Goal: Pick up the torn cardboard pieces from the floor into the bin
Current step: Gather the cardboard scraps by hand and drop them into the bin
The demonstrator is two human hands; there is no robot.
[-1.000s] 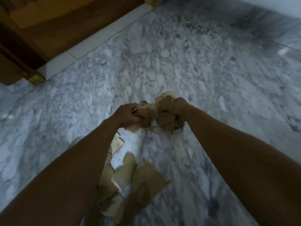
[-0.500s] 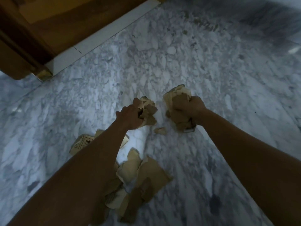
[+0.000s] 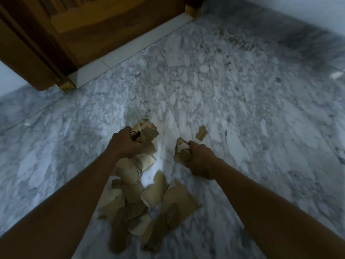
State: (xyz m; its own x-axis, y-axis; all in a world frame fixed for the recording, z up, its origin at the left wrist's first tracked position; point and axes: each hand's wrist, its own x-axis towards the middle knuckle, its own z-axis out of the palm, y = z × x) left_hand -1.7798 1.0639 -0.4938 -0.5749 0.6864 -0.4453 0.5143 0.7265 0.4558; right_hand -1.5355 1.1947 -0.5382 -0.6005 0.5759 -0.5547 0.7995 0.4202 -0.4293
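Note:
My left hand [image 3: 125, 144] grips a wad of torn brown cardboard pieces [image 3: 145, 133] above the marble floor. To its right, my right hand [image 3: 200, 159] is closed on a smaller bundle of cardboard pieces [image 3: 182, 151]. A heap of several torn cardboard pieces [image 3: 149, 206] lies on the floor below and between my forearms. One small loose scrap [image 3: 201, 133] lies on the floor just beyond my right hand. No bin is in view.
The grey-white marble floor [image 3: 242, 109] stretches all around. A wooden door with its frame [image 3: 74, 30] stands at the upper left above a white threshold strip [image 3: 119, 57]. A pale wall [image 3: 298, 10] runs along the top right.
My hands have drawn apart and lower, each keeping its own bundle. The small scrap that was between them now lies beyond my right hand. The view has tilted, showing more of the door.

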